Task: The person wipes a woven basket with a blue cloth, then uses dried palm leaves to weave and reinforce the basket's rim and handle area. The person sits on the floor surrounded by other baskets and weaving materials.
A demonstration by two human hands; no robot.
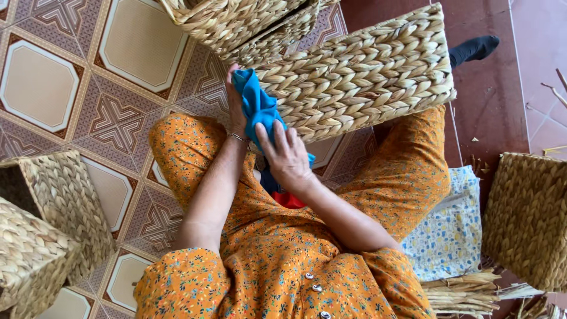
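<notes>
1. Head view, hands: both hands met at the near end of a woven basket (360,74) that lay on its side across the person's lap. The left hand (236,103) was closed around the upper part of a blue cloth (255,106), holding it bunched against the basket's edge. The right hand (286,156) lay flat with fingers spread, pressing the cloth's lower part down.

2. Head view, progress: the cloth sat at the basket's left end only, so the wiping looked to be at that corner; the long braided side toward the right showed no cloth on it. Whether that side had been cleaned could not be told from the weave.

3. Head view, surroundings: another woven basket (236,23) stood just behind, touching the first. Two more baskets (47,224) sat on the patterned tile floor (88,82) at the left, and one basket (528,218) at the right, none of them touched. A floral cloth (452,233) and a bundle of dried straw (463,289) lay beside the right knee.
</notes>
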